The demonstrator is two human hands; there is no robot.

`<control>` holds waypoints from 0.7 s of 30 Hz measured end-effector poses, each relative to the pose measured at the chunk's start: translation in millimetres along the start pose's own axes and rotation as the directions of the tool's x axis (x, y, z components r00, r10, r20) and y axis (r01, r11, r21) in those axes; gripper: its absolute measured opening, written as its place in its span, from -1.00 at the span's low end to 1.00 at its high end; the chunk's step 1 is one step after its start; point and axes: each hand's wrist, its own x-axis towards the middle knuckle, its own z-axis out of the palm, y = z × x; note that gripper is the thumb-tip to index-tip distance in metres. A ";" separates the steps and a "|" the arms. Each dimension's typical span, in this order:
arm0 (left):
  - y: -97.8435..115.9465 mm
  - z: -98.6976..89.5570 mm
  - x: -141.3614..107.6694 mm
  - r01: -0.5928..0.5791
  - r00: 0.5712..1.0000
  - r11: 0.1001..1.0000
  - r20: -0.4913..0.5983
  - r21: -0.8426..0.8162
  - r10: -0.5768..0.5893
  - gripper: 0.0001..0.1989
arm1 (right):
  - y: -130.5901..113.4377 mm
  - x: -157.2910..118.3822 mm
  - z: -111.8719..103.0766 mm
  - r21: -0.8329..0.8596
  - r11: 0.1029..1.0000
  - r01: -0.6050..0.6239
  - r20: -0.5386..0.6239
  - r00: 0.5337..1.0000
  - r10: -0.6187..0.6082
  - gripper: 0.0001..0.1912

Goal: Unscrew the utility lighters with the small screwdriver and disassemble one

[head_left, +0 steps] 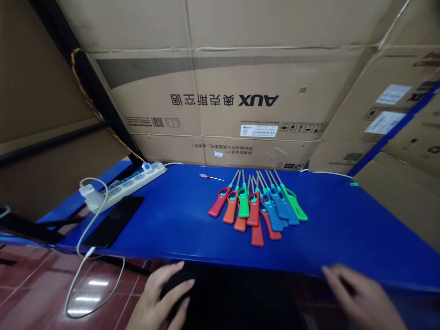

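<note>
My left hand [161, 295] is below the front edge of the blue table, its fingers curved and spread apart with nothing between them. At the lower right, my right hand [360, 295] reaches the table's front edge; it is slightly blurred, its fingers are parted, and no object shows in it. Beyond both hands lies a fanned pile of long-nosed gas lighters [253, 213] in red, orange, green and blue, metal tips pointing away from me. Some overlap others. Neither hand touches them. A small screwdriver [204, 176] lies behind the pile to the left.
On the left of the blue table [178, 220] are a white power strip [128, 183] with plugs and a black phone [115, 220]. A white charging cable [80, 261] hangs over the edge. Cardboard panels [220, 78] wall the back and right side.
</note>
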 end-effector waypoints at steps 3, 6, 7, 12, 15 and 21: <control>-2.4 8.5 97.2 -0.311 0.946 0.950 -0.102 -0.029 0.307 -0.60 | -14.7 68.4 2.3 -0.028 0.987 0.161 -0.154 0.974 -0.163 -0.71; -20.2 24.8 197.8 -0.104 0.994 0.992 -0.034 -0.071 0.102 -0.82 | -23.4 120.1 14.6 0.021 0.968 0.248 -0.102 0.964 -0.245 -0.59; -29.7 32.5 226.1 0.027 1.000 0.997 0.018 -0.074 -0.026 -0.78 | -23.8 129.2 19.1 0.020 0.966 0.257 -0.074 0.964 -0.255 -0.59; -85.5 74.9 293.7 0.226 0.972 0.974 0.057 0.008 -0.226 -0.71 | -9.9 126.5 22.4 -0.032 0.967 0.253 0.004 0.967 -0.253 -0.62; -109.9 93.5 288.5 0.283 0.952 0.957 0.105 0.060 -0.288 -0.69 | 4.6 113.5 9.5 -0.075 0.976 0.206 -0.003 0.978 -0.207 -0.64; -131.6 106.3 273.3 0.259 0.902 0.962 0.335 0.088 -0.273 -0.63 | 44.4 97.1 -22.7 -0.199 0.979 -0.041 -0.083 0.996 0.025 -0.61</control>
